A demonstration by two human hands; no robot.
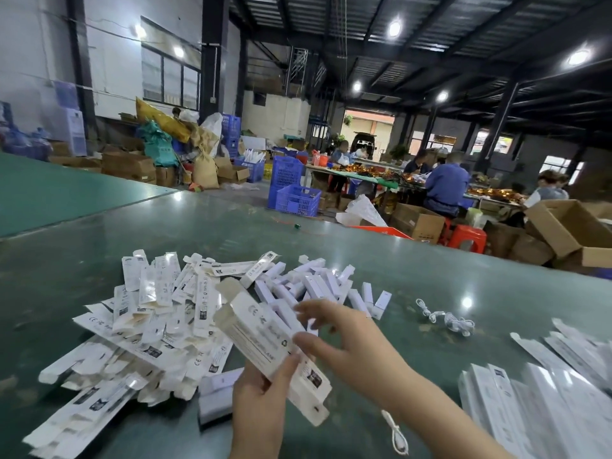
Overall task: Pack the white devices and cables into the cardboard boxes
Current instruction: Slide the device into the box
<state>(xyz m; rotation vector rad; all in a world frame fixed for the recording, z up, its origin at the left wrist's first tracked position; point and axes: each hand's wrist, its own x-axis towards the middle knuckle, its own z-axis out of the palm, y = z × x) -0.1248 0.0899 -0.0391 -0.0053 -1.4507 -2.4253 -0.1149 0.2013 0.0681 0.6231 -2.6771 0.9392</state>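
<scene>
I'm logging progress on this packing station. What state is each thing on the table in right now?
Held box: top flap open, tilted, gripped by left hand.
Right hand: fingers spread at the box, holding nothing.
Pile of flat boxes: unfolded, loosely heaped.
White devices: unpacked, heaped loose.
Bundled cables: coiled, lying loose.
Single cable: loose near the table edge.
Boxes at right: lying flat in a row.

The left hand [261, 399] covers the lower middle of the carton [265, 339] it holds, whose print is too blurred to read. At the table's [430, 276] right edge, the stack of packed boxes [536, 409] runs out of frame. A white cable [395, 433] lies partly behind the right forearm.
</scene>
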